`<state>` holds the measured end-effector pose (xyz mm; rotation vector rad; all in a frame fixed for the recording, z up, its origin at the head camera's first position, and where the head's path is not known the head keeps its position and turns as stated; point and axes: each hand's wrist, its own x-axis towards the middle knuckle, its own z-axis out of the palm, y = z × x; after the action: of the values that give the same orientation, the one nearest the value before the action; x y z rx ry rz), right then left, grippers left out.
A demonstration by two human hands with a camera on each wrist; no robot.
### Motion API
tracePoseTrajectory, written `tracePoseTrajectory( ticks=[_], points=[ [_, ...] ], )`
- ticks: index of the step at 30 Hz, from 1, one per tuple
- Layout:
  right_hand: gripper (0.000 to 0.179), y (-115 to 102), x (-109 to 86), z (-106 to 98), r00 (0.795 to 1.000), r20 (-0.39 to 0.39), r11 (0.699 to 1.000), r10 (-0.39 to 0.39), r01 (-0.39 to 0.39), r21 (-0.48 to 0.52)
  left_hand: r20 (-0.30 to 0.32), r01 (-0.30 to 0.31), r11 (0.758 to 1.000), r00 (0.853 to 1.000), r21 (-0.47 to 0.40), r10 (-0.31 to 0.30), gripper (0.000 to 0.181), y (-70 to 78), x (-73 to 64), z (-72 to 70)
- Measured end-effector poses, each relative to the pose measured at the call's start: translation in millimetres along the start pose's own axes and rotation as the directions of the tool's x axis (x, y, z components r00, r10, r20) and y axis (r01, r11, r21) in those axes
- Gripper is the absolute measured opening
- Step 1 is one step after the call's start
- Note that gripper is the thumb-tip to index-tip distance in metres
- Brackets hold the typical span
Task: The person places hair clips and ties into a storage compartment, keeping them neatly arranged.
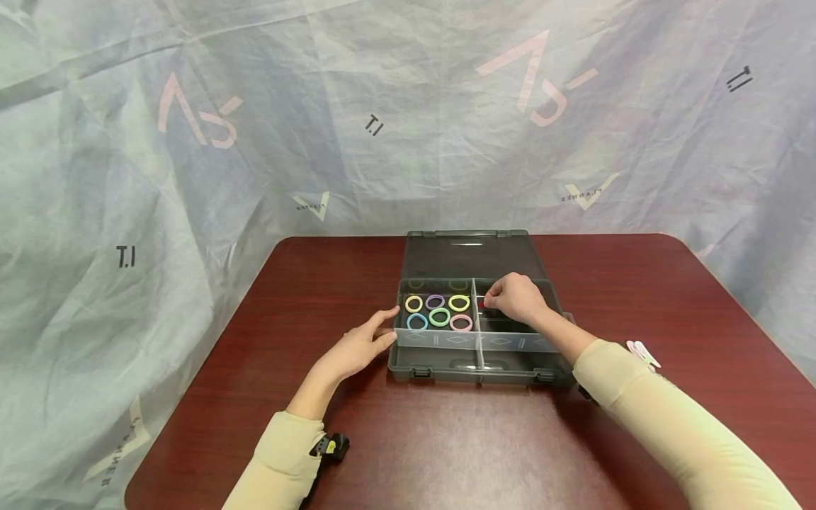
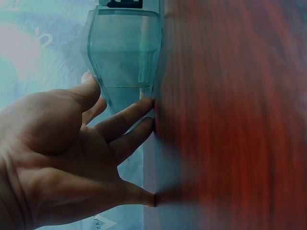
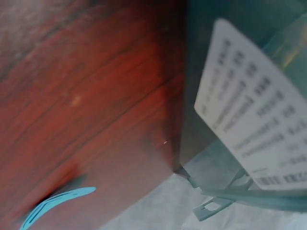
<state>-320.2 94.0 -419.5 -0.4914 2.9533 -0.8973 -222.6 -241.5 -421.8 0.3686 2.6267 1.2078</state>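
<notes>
A grey see-through organizer box lies on the table with its lid laid back. Several coloured rings, apparently hair ties, are spread in its back left compartment. My right hand reaches into the back right compartment, fingertips pinched together at a small red item beside the divider; its kind is too small to tell. My left hand touches the box's left side with fingers spread. In the left wrist view the left hand has its thumb near the rim and lower fingertips by the table.
Right of the box lies a pale pink and white clip-like piece. A printed white label is on the box in the right wrist view. A grey-white cloth hangs behind the dark red table.
</notes>
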Motion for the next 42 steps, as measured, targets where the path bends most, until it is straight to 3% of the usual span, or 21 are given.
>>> tracePoseTrajectory(
  ticks=[6,14,21,31,37,42],
  points=[
    [0.014,4,2.0,4,0.998,0.037,0.999,0.043,-0.043,-0.004,0.002,-0.009,1.000,1.000,-0.010,0.009,0.056,1.0,-0.2,4.0],
    [0.009,12,-0.3,8,0.999,0.023,0.999,0.032,-0.033,0.021,0.008,-0.014,1.000,1.000,-0.014,0.014,0.056,2.0,0.3,6.3],
    [0.008,12,-1.8,2,0.998,0.055,0.996,0.044,-0.048,0.074,0.016,-0.012,1.000,1.000,-0.019,0.013,0.056,2.0,0.4,7.9],
    [0.019,17,-14.3,-54,0.999,0.044,0.994,-0.007,0.002,0.114,0.018,-0.006,1.000,1.000,-0.013,0.007,0.057,0.8,1.9,4.0],
    [0.025,42,-31.9,-91,0.999,0.030,0.995,-0.020,0.017,0.093,0.015,0.003,1.000,1.000,-0.024,-0.002,0.058,0.7,0.7,2.5],
    [0.025,71,-50.7,-110,0.997,0.080,0.998,-0.003,-0.003,0.064,0.015,0.016,0.999,1.000,-0.029,-0.015,0.059,1.8,-0.8,0.6]
  ],
)
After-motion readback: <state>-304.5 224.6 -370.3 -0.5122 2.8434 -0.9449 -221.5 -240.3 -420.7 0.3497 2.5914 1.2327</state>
